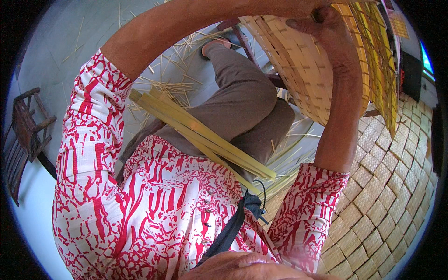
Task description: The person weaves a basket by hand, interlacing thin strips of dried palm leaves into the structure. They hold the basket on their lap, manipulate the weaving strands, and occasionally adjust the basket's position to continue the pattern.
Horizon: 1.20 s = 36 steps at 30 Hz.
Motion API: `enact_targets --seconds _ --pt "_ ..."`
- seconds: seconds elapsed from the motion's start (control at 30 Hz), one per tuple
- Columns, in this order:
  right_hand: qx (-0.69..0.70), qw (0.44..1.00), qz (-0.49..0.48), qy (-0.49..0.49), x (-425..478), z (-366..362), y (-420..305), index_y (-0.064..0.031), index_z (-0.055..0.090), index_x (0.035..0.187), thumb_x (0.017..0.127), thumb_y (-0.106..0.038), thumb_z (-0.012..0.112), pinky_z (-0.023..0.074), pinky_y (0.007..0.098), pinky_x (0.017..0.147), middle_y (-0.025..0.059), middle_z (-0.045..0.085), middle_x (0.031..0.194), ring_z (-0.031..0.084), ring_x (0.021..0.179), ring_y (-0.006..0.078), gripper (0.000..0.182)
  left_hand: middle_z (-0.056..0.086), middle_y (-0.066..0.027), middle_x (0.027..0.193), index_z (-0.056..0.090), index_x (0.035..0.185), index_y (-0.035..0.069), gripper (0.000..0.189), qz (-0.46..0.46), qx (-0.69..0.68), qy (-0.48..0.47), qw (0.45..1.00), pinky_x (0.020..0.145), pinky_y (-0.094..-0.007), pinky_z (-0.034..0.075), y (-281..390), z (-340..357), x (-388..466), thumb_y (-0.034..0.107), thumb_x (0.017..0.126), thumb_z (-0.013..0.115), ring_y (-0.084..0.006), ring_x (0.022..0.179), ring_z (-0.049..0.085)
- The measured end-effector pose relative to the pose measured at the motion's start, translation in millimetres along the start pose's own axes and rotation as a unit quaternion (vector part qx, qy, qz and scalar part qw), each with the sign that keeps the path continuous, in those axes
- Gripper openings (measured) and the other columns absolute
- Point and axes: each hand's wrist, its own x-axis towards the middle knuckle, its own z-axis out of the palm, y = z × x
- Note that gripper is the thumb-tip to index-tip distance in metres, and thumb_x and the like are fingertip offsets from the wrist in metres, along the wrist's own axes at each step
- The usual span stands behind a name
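A large curved piece of woven flat strips (297, 59), pale on one face and yellow-green towards the right, stands tilted at the upper right. My right hand (327, 26) is raised at its upper part, thumb spread to the left and fingers bent; whether they grip the weave cannot be told. My left forearm reaches across the top of the picture to the same place. Only a sliver of my left hand (353, 1) shows at the top edge, its fingers mostly cut off or hidden. Several long, flat yellow-green strips (203, 131) lie across my lap.
Thin split strips (171, 87) litter the grey floor around my foot. A mat of wide woven squares (371, 189) covers the right side. Dark legs of a wooden stand (245, 43) show beside the woven piece. A dark wooden chair (29, 122) is at the far left.
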Motion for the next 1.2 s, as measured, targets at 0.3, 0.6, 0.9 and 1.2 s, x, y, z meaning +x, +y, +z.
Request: enact_targets --seconds 0.3,0.6,0.9,1.2 --pt "-0.148 0.984 0.081 0.062 9.7 -3.9 -3.0 -0.0068 0.067 0.11 0.077 -0.004 0.077 0.053 0.0303 0.083 0.0017 0.067 0.104 0.063 0.102 0.0125 0.034 0.066 -0.0166 0.091 0.065 0.095 0.001 0.018 0.13 0.188 0.195 0.954 0.07 -0.0391 0.053 -18.8 16.8 -30.6 0.015 0.083 0.069 -0.0301 0.085 0.067" --pt "-0.314 0.945 -0.009 0.091 20.7 -24.9 16.8 -0.0041 0.072 0.105 0.07 -0.026 0.08 0.0533 0.0398 0.083 0.0155 0.072 0.097 0.069 0.09 0.026 0.042 0.071 -0.0105 0.091 0.07 0.103 0.013 0.027 -0.154 0.115 -0.007 0.981 0.069 -0.0454 0.054 -36.1 48.5 -85.8 0.035 0.088 0.068 -0.0342 0.082 0.068" --pt "-0.511 0.768 -0.163 0.349 -59.0 29.0 -29.2 -0.0016 0.064 0.114 0.079 -0.021 0.075 0.0506 0.0442 0.09 0.0187 0.066 0.11 0.064 0.1 0.0373 0.041 0.07 -0.0124 0.095 0.062 0.105 0.013 0.016 -0.101 0.261 -0.044 0.959 0.069 -0.0481 0.054 -67.6 42.5 -38.7 0.023 0.093 0.06 -0.037 0.085 0.068" --pt "-0.476 0.767 -0.064 0.426 -226.5 37.2 -15.6 -0.0041 0.071 0.102 0.084 0.001 0.068 0.053 0.0351 0.08 0.0117 0.071 0.096 0.068 0.091 0.0264 0.018 0.069 -0.0151 0.1 0.061 0.105 0.011 0.013 -0.134 0.337 -0.166 0.917 0.068 -0.0506 0.052 -77.3 35.9 -51.1 0.018 0.095 0.058 -0.0392 0.088 0.067"
